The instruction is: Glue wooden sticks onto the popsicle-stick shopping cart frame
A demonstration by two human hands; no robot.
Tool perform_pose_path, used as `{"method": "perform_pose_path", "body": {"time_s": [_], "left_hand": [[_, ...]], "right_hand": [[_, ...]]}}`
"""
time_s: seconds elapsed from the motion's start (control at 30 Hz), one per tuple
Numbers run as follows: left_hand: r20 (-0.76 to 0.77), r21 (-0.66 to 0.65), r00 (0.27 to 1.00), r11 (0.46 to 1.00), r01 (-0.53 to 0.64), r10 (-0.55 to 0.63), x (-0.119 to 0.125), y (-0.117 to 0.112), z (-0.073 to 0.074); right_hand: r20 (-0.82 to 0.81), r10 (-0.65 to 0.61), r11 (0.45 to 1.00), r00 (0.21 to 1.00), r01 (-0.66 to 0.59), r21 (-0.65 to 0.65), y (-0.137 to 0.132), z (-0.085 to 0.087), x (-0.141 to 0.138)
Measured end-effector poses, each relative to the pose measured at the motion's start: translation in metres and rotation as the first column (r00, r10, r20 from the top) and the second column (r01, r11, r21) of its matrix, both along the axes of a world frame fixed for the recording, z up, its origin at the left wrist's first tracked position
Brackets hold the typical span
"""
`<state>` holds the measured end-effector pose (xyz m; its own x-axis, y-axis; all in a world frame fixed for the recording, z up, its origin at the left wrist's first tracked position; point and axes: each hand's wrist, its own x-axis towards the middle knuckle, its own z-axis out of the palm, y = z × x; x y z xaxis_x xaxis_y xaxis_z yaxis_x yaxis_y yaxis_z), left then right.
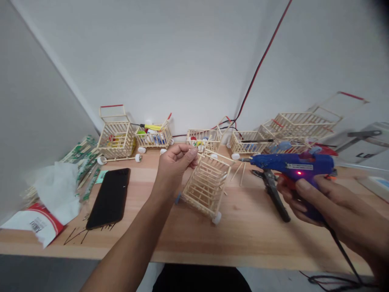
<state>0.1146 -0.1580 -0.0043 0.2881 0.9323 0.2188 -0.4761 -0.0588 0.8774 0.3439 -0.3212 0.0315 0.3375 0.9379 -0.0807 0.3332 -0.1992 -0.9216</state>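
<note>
My left hand [176,164] pinches the upper corner of a small wooden stick cart [206,184] that lies tipped on its side on the wooden table [188,239], white wheels showing at its lower end. My right hand [322,202] grips a blue hot glue gun [291,164] with a red light lit. Its nozzle points left toward the cart, a short gap away. A black cord runs from the gun down off the table's front edge.
Several finished stick carts [117,136] line the back wall, some holding coloured bits. A black phone [111,196] lies at left beside white tissue [59,188] and chopstick packets. Black pliers [275,194] lie under the glue gun. Loose sticks [240,172] lie near the cart.
</note>
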Motion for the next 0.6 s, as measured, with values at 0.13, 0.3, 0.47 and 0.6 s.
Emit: {"method": "perform_pose_path", "body": {"time_s": [0.13,0.3,0.47,0.6], "left_hand": [[0.019,-0.037,0.999,0.999,0.027,-0.026,0.0005,-0.0016,-0.0004],[0.011,-0.052,1.0,0.998,0.028,-0.028,0.0005,-0.0005,-0.0023],[0.018,-0.052,1.0,0.998,0.018,-0.017,0.001,-0.0002,-0.0033],[0.028,-0.064,1.0,0.998,0.014,-0.012,0.0012,-0.0012,-0.0021]], "right_hand": [[-0.018,-0.045,0.999,0.999,0.045,-0.002,0.0008,-0.0043,0.0063],[0.059,-0.092,0.995,0.994,0.093,-0.02,0.0013,-0.0058,0.0098],[0.062,-0.007,1.0,0.998,0.009,-0.023,0.0011,-0.0031,0.0088],[0.138,0.0,1.0,0.99,0.0,0.002,0.0012,-0.0006,0.0053]]}}
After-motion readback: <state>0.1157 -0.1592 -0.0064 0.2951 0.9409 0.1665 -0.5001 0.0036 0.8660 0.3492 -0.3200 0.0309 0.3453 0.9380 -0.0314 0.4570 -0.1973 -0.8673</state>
